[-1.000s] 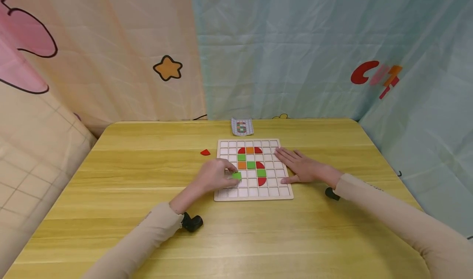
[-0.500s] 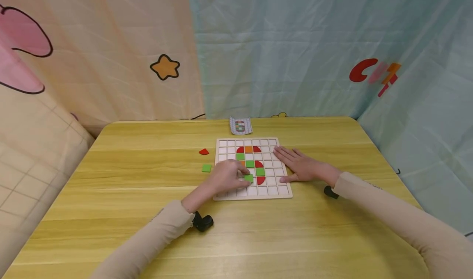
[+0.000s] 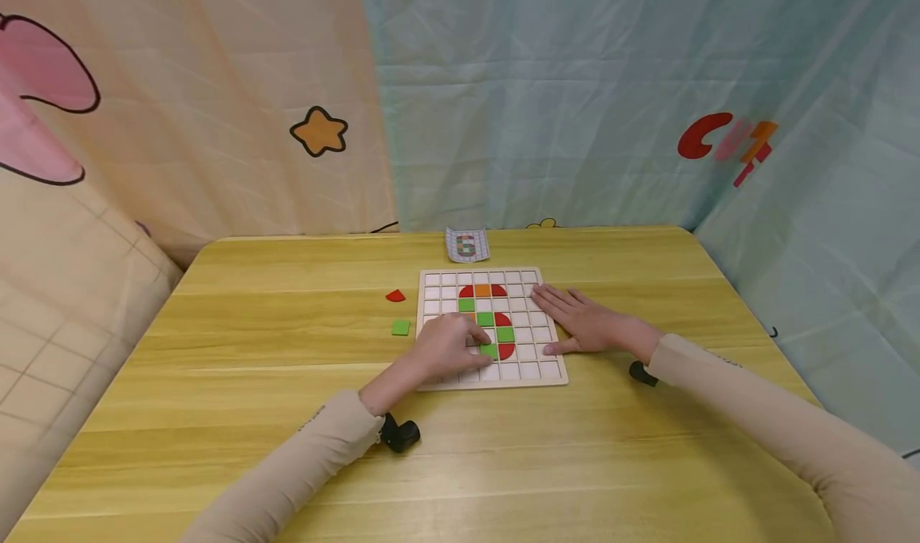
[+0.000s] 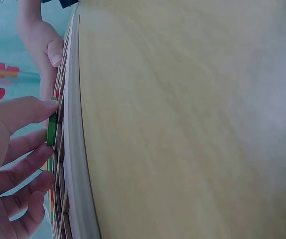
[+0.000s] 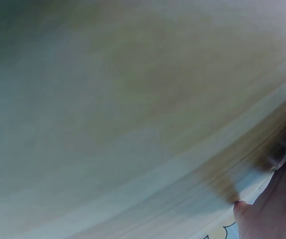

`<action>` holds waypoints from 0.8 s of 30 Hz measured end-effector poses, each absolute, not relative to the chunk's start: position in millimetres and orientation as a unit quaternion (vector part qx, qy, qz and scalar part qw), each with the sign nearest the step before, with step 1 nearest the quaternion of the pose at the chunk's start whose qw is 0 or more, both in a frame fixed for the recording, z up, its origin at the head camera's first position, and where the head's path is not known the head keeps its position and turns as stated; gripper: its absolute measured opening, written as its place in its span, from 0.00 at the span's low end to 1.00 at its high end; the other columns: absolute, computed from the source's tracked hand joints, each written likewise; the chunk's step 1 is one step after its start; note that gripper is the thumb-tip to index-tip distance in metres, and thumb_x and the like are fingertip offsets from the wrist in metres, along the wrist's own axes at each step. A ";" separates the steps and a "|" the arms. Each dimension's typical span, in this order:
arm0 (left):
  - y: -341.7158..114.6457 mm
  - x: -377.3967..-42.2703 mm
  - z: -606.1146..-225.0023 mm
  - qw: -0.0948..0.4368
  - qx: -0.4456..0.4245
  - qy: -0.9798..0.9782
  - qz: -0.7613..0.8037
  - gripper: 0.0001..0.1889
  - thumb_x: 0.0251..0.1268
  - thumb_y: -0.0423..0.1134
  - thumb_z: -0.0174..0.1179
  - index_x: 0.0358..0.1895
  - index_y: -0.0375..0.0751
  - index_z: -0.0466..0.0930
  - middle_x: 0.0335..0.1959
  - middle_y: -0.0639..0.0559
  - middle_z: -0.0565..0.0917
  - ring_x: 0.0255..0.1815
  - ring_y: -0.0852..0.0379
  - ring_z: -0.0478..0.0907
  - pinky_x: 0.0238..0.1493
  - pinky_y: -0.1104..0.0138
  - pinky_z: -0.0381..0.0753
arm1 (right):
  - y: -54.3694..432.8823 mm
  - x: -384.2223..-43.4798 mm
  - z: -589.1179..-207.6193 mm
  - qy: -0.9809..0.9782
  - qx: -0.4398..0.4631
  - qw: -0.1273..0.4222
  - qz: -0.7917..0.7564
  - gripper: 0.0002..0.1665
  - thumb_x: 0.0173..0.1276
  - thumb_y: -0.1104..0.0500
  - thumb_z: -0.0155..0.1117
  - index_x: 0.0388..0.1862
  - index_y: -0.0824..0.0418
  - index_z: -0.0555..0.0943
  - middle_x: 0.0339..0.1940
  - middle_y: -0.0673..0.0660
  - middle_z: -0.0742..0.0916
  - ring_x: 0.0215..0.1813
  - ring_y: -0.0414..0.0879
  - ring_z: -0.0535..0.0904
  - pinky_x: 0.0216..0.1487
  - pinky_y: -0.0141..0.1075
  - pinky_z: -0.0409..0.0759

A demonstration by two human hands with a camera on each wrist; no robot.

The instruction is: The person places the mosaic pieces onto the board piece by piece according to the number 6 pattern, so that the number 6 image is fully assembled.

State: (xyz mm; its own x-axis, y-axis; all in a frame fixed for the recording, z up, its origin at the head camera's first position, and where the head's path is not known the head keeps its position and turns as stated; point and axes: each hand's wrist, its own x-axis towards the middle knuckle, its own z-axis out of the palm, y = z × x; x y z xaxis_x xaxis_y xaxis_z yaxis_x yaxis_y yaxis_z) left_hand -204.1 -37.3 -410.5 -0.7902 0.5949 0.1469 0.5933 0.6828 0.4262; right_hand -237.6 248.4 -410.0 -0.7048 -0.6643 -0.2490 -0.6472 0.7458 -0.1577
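Observation:
My left hand (image 3: pixel 449 345) pinches a green square tile (image 3: pixel 489 351) between thumb and fingers, low over the board's lower middle. In the left wrist view the thumb and fingertips hold the green tile (image 4: pixel 52 124) by its ends, right at the board's surface. The white grid board (image 3: pixel 532 371) carries several red quarter-round, orange and green tiles set in a curved pattern, partly hidden behind the left hand. A red quarter-round tile (image 3: pixel 506 351) sits right beside the held one. My right hand (image 3: pixel 585 323) rests on the board's right edge with fingers extended and thumb spread.
Left of the board, a loose green square tile (image 3: pixel 400 327) and a red quarter-round tile (image 3: pixel 395 295) lie on the wooden table (image 3: pixel 503 463). Behind the board stands a small pattern card (image 3: pixel 467 245). A printed curtain (image 3: pixel 532 128) hangs past the table's far edge.
My left hand has carried the green tile rightward across the board, up beside the lower red tile. The loose green tile on the table has come into sight. The right hand has stayed put.

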 end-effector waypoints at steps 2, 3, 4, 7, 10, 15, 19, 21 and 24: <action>-37.3 -204.3 -410.4 0.003 0.322 0.918 0.230 0.13 0.51 0.49 0.71 0.37 0.48 0.89 0.36 0.58 0.89 0.42 0.61 0.82 0.41 0.66 0.79 | 248.2 -237.8 -410.0 0.923 -0.355 0.146 -0.030 0.56 0.67 0.30 0.49 0.79 0.62 0.41 0.80 0.60 0.44 0.80 0.57 0.38 0.75 0.59 0.45; -37.4 -204.3 -410.4 0.003 0.321 0.919 0.230 0.13 0.51 0.49 0.71 0.37 0.48 0.89 0.36 0.58 0.89 0.42 0.61 0.82 0.41 0.66 0.79 | 248.2 -237.8 -410.0 0.923 -0.354 0.147 -0.031 0.56 0.67 0.30 0.49 0.79 0.62 0.41 0.80 0.60 0.44 0.80 0.57 0.38 0.75 0.59 0.45; -37.5 -204.3 -410.5 0.004 0.321 0.919 0.229 0.13 0.51 0.49 0.71 0.38 0.48 0.90 0.37 0.58 0.89 0.42 0.61 0.82 0.41 0.66 0.79 | 248.2 -237.8 -410.0 0.923 -0.354 0.147 -0.033 0.56 0.67 0.30 0.49 0.79 0.62 0.41 0.80 0.61 0.44 0.80 0.57 0.38 0.74 0.60 0.45; -37.9 -204.1 -410.8 0.006 0.322 0.918 0.230 0.13 0.51 0.49 0.71 0.38 0.48 0.90 0.37 0.58 0.88 0.42 0.60 0.81 0.40 0.66 0.79 | 248.1 -238.1 -409.9 0.923 -0.353 0.148 -0.036 0.57 0.67 0.30 0.49 0.79 0.62 0.41 0.80 0.60 0.44 0.80 0.57 0.38 0.75 0.60 0.44; -38.0 -203.7 -410.9 0.008 0.322 0.918 0.231 0.13 0.51 0.49 0.71 0.38 0.48 0.90 0.38 0.57 0.88 0.43 0.60 0.81 0.41 0.65 0.79 | 248.2 -238.3 -410.3 0.924 -0.352 0.148 -0.034 0.57 0.67 0.30 0.48 0.79 0.61 0.40 0.80 0.60 0.44 0.80 0.57 0.38 0.75 0.59 0.44; -38.1 -203.0 -410.5 0.012 0.319 0.918 0.234 0.13 0.51 0.49 0.71 0.38 0.48 0.90 0.37 0.57 0.87 0.43 0.60 0.81 0.41 0.65 0.79 | 248.2 -238.4 -411.0 0.924 -0.351 0.149 -0.030 0.57 0.67 0.29 0.47 0.79 0.61 0.40 0.81 0.60 0.44 0.80 0.56 0.38 0.75 0.59 0.44; -38.1 -203.1 -411.1 0.011 0.322 0.917 0.234 0.12 0.52 0.49 0.71 0.38 0.49 0.90 0.38 0.57 0.88 0.43 0.60 0.81 0.41 0.64 0.79 | 248.0 -238.3 -410.7 0.924 -0.351 0.150 -0.030 0.57 0.67 0.29 0.47 0.79 0.61 0.40 0.81 0.60 0.44 0.80 0.56 0.38 0.75 0.59 0.44; -38.1 -203.4 -411.9 0.009 0.323 0.917 0.233 0.12 0.52 0.49 0.71 0.38 0.49 0.90 0.38 0.57 0.88 0.44 0.60 0.81 0.42 0.64 0.80 | 247.9 -238.4 -410.5 0.923 -0.352 0.151 -0.031 0.57 0.67 0.29 0.48 0.79 0.61 0.40 0.81 0.60 0.44 0.80 0.56 0.38 0.75 0.59 0.44; -38.1 -203.7 -412.6 0.007 0.327 0.916 0.232 0.12 0.52 0.48 0.71 0.39 0.50 0.90 0.39 0.58 0.88 0.45 0.60 0.81 0.43 0.64 0.80 | 248.1 -238.5 -410.7 0.923 -0.352 0.151 -0.034 0.57 0.67 0.29 0.48 0.79 0.61 0.40 0.80 0.60 0.44 0.80 0.56 0.38 0.75 0.59 0.44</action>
